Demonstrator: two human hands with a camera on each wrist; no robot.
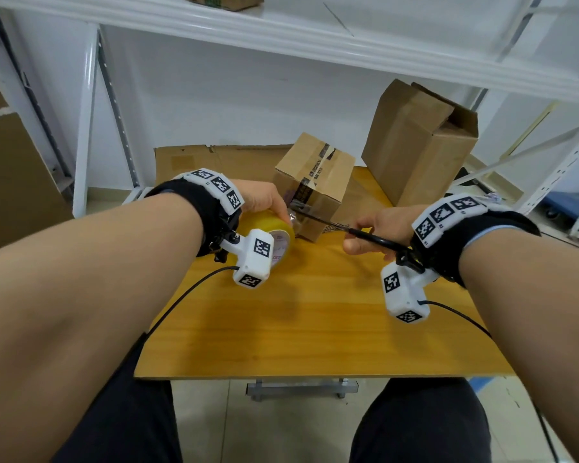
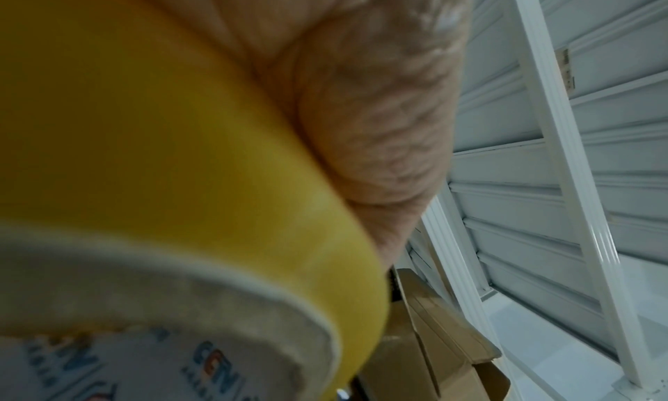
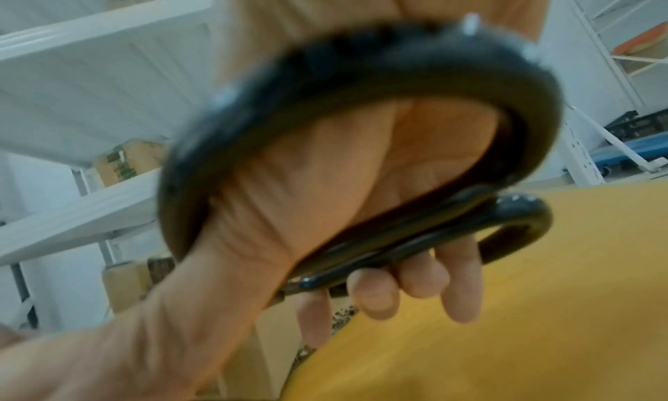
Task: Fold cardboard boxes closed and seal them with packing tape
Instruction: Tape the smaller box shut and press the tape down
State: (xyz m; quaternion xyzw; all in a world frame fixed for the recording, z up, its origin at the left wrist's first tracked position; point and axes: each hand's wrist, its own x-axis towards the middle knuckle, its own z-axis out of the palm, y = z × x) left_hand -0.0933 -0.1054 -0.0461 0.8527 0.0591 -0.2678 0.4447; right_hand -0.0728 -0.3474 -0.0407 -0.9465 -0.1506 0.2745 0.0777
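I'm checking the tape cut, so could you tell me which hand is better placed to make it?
Right hand: it grips the scissors, blades toward the small box; left hand holds the tape roll.

Small taped box (image 1: 313, 185) tilted on table; yellow tape roll (image 1: 283, 237) beside.

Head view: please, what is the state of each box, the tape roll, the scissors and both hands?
Small box: closed, taped over the top.
Large box: upright, top flaps open.
Tape roll: gripped by left hand.
Scissors: held in right hand, blades at the small box.
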